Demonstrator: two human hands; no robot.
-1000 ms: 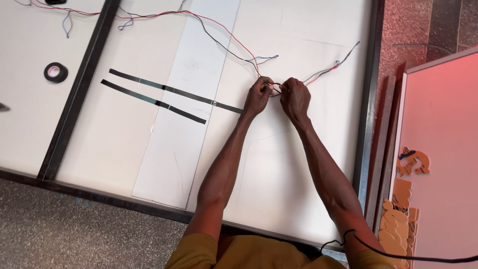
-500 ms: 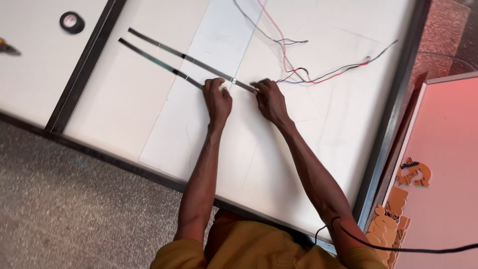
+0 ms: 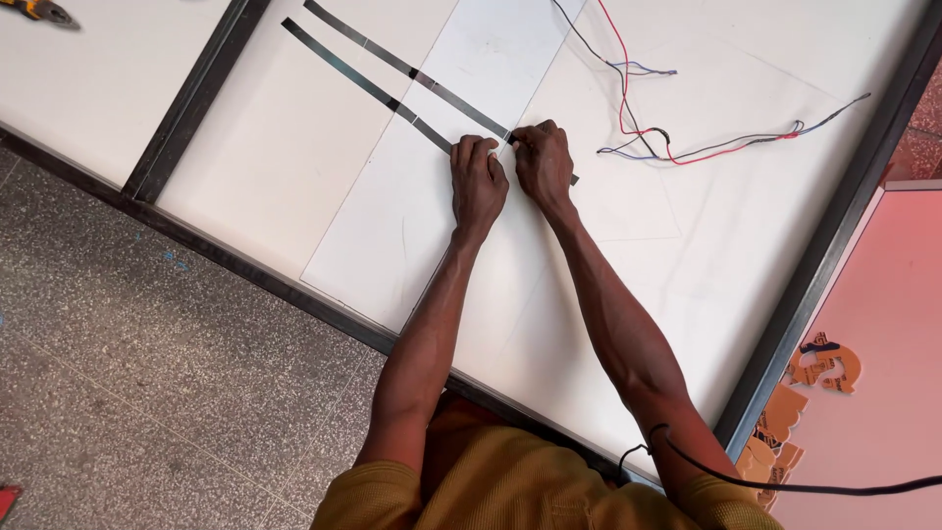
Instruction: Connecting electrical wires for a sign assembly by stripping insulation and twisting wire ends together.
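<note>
Both hands press flat on the white panel [image 3: 294, 167]: left hand [image 3: 478, 184] pins one dark strip [image 3: 363, 83], right hand [image 3: 543, 162] pinches the other strip [image 3: 432, 88], wires [image 3: 667, 147] nearby.

White panel [image 3: 294, 186], dark strips [image 3: 363, 83], wires [image 3: 667, 147] (tangled)

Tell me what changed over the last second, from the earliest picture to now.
Both hands let go of the coloured wires and came down onto the two dark strips: the left hand presses the end of the nearer strip, the right hand the end of the farther strip. The wires now lie loose on the white board. The strips stayed side by side, in the same place on the board.
</note>
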